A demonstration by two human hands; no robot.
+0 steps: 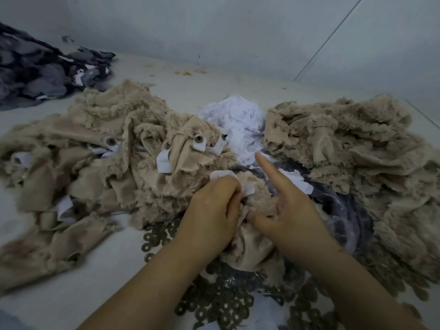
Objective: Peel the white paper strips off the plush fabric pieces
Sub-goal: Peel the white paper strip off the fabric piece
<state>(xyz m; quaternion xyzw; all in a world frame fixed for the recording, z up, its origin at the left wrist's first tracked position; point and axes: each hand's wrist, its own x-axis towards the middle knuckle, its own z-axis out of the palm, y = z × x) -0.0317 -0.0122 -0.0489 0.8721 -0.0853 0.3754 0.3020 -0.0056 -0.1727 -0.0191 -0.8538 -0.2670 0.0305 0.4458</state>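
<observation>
Both hands work on one beige plush fabric piece (256, 244) at the centre front. My left hand (212, 215) curls its fingers round a white paper strip (223, 175) stuck to the top of that piece. My right hand (289, 210) pinches the plush with thumb and lower fingers while its index finger points straight up and away. Other plush pieces with white strips and round eye buttons (198, 140) lie heaped to the left (100, 144).
A pile of loose white paper strips (238, 120) sits behind the hands. Another beige plush heap (352, 148) fills the right. Several brown washers (223, 303) are scattered at the front over a clear plastic bag (342, 217). Dark grey fabric (40, 70) lies far left.
</observation>
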